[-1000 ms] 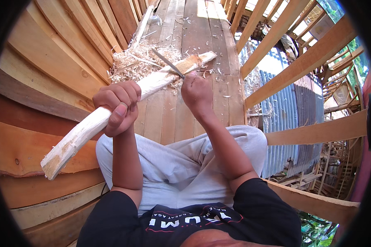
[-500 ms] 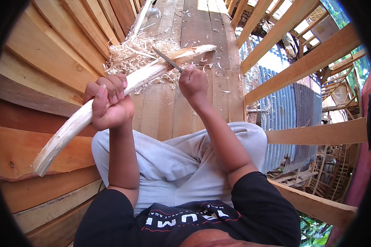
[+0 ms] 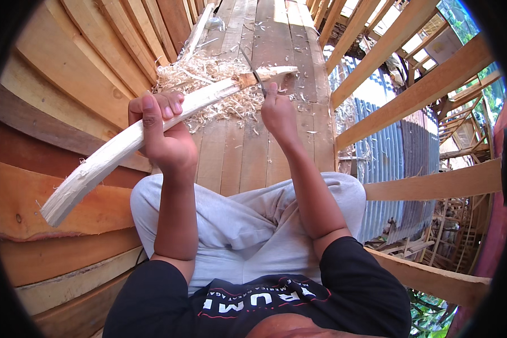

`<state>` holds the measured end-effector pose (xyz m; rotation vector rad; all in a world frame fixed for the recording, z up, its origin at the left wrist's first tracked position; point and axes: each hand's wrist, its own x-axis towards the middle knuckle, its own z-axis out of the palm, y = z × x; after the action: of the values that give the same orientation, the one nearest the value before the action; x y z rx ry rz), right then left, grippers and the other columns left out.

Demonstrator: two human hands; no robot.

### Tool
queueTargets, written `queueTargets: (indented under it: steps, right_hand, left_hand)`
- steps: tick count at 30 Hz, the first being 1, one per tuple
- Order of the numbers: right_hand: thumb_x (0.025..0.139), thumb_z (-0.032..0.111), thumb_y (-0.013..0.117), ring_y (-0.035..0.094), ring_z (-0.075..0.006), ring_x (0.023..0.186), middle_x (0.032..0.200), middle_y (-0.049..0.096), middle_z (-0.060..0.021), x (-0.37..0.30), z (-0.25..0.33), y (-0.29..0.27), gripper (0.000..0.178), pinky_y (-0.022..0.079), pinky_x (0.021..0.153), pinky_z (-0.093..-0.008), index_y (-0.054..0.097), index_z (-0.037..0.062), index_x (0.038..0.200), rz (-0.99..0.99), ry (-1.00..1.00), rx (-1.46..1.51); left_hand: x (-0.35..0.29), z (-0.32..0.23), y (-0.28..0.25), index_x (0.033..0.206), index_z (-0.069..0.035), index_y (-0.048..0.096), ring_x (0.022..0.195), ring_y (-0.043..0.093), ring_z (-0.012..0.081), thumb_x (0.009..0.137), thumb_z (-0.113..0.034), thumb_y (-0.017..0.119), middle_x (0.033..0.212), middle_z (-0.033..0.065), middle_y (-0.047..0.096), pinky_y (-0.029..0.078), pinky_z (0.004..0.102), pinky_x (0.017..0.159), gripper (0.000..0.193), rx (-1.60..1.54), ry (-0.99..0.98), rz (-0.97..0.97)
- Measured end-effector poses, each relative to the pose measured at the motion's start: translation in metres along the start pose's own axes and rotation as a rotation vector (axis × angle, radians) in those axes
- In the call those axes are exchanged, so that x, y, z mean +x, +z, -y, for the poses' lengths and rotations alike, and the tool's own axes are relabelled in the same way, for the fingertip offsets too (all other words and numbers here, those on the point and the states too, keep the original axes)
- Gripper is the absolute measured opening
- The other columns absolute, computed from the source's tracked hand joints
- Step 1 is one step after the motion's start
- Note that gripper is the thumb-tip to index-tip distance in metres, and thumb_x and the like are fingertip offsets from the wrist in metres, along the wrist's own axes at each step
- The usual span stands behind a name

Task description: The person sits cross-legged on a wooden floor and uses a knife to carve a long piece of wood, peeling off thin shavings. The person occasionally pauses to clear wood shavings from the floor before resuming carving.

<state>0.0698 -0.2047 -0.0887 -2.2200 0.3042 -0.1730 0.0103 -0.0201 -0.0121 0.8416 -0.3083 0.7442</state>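
- Stick (image 3: 200, 100): a long, pale, slightly curved piece of bare wood, set on a slant across the frame from the left side, below mid-height, up to the upper centre.
- Its long axis climbs from left to right, away from the body. The thick, blunt end is at the left of the frame; the thinner, tapered end is just right of the upper centre.
- Left hand (image 3: 172, 147), left of centre: fingers curled around the stick near its middle, thumb raised toward the top of the frame. How hard it squeezes cannot be told.
- Right hand (image 3: 280, 112), right of centre: fingers closed in a fist around the knife's handle, which they hide.
- Knife (image 3: 256, 78): its thin, dark blade slopes from the fist toward the upper left, crossing the stick steeply beside a brown patch near the tapered end. Whether the edge bites into the wood is too small to tell.
- From the right fist, the tapered end lies just beyond, toward the top of the frame. This hand is the nearer one to that end; the left hand is well apart from it.
- Curly shavings (image 3: 177, 76) lie heaped on the floorboards (image 3: 219, 158), beyond and below the stick, at upper centre left.
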Motion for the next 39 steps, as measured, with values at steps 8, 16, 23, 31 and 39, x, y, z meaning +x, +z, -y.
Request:
queueTargets:
  steps: [8,16,23,31,39]
  right_hand:
    - [0.102,0.042,0.032,0.058,-0.0317,0.067,0.064,0.057,-0.0193,0.023,-0.026,0.006,0.062,0.043,0.070,-0.0449,0.057,-0.0066,0.072,0.131,0.069,0.316]
    - [0.101,0.049,0.038,0.037,-0.0064,0.043,0.055,0.042,0.0026,0.019,-0.023,-0.003,0.055,0.028,0.039,-0.0260,0.052,0.0077,0.068,0.271,0.075,0.417]
    - [0.100,0.044,0.033,0.064,-0.0388,0.085,0.081,0.067,-0.0244,0.013,-0.011,-0.008,0.061,0.047,0.080,-0.0474,0.068,-0.0037,0.081,0.172,0.093,0.061]
    - [0.098,0.037,0.027,0.063,-0.0458,0.091,0.088,0.066,-0.0295,-0.005,0.000,-0.009,0.060,0.047,0.085,-0.0514,0.068,-0.0042,0.088,0.068,0.091,-0.048]
    - [0.097,0.037,0.026,0.061,-0.0482,0.097,0.096,0.063,-0.0342,-0.003,-0.006,-0.041,0.062,0.045,0.090,-0.0514,0.066,-0.0102,0.091,0.081,0.088,-0.063]
  left_hand:
    - [0.015,-0.002,0.000,0.130,-0.001,0.038,0.094,0.055,0.0206,0.091,-0.018,0.065,0.092,0.0084,0.055,0.040,0.0425,0.100,0.051,0.116,0.111,0.332]
    - [0.024,-0.004,-0.026,0.084,-0.007,0.052,0.085,0.057,0.0205,0.090,-0.048,0.061,0.084,0.0071,0.053,0.044,0.0474,0.099,0.042,0.489,0.235,0.417]
    - [0.013,-0.001,-0.025,0.062,-0.018,0.033,0.054,0.031,0.0103,0.090,-0.044,0.058,0.056,-0.0056,0.029,0.026,0.0308,0.062,0.046,-0.084,0.078,0.550]
    - [0.012,-0.011,-0.012,0.056,-0.018,0.035,0.046,0.031,0.0087,0.076,-0.028,0.066,0.050,-0.0071,0.033,0.029,0.0279,0.055,0.038,-0.095,0.058,0.767]
    - [0.016,-0.011,-0.015,0.055,-0.015,0.036,0.039,0.035,0.0113,0.078,-0.021,0.067,0.046,-0.0042,0.038,0.033,0.0291,0.048,0.039,-0.249,0.007,0.703]
